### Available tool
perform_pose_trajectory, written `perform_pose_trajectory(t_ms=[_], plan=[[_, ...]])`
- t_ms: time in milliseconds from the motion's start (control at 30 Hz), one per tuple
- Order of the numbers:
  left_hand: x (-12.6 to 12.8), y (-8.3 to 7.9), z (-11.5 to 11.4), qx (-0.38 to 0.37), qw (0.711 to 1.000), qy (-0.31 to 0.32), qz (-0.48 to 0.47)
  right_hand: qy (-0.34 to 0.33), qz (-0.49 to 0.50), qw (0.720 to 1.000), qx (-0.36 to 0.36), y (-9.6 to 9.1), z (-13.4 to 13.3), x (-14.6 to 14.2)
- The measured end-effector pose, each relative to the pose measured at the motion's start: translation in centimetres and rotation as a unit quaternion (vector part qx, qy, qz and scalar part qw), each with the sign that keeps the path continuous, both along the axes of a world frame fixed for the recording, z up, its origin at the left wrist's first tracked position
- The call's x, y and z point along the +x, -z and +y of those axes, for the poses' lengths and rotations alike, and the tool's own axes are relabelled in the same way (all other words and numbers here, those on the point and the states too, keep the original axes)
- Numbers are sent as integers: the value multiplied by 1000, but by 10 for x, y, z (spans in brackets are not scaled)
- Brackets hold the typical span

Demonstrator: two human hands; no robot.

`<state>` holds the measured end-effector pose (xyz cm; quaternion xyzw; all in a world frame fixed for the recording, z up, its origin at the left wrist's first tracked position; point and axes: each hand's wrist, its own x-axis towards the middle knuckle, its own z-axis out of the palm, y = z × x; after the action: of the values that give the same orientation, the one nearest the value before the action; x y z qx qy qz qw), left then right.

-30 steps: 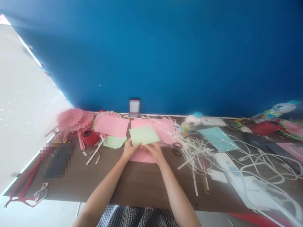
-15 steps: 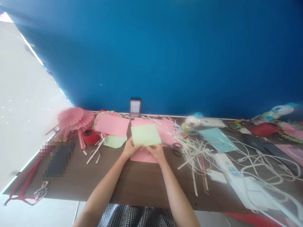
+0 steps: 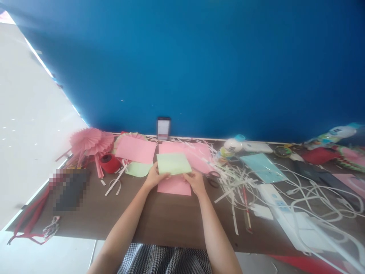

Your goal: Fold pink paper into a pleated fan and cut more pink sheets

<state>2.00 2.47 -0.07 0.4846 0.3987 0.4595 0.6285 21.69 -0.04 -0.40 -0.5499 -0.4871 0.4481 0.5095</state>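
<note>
A pale green sheet of paper (image 3: pixel 174 163) is held by its near edge between my two hands, above the middle of the table. My left hand (image 3: pixel 154 177) grips its near left corner, thumb along the edge. At the near right corner my right hand (image 3: pixel 195 180) pinches it, fingers partly hidden beneath. Under the green sheet lies a pink sheet of paper (image 3: pixel 174 187), its near part showing. More pink paper (image 3: pixel 199 154) spreads out behind, with thin white strips across it. Scissors (image 3: pixel 213 178) lie just right of my right hand.
Left are a pink sheet (image 3: pixel 136 149), a red tape roll (image 3: pixel 110 163) and pink pleated paper fans (image 3: pixel 90 141). Right are a pile of paper strips (image 3: pixel 235 182), a glue bottle (image 3: pixel 232 145), a teal packet (image 3: pixel 264 167), and a power strip (image 3: pixel 275 199) with tangled white cables. A phone (image 3: pixel 163 128) leans against the blue wall.
The green sheet has shifted slightly toward me and left. My right hand has moved a little right along its near edge, so the hands are farther apart.
</note>
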Motion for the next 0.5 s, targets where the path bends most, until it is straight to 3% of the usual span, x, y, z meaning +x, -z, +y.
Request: perform_pose_trajectory(t_ms=[333,500], plan=[[-11,1,4,-5,1000,15,8,17,1,1000,10,-3,0,20],[-25,0,13,-31,997,-62,-16,82,40,996,18,-6,1,33]])
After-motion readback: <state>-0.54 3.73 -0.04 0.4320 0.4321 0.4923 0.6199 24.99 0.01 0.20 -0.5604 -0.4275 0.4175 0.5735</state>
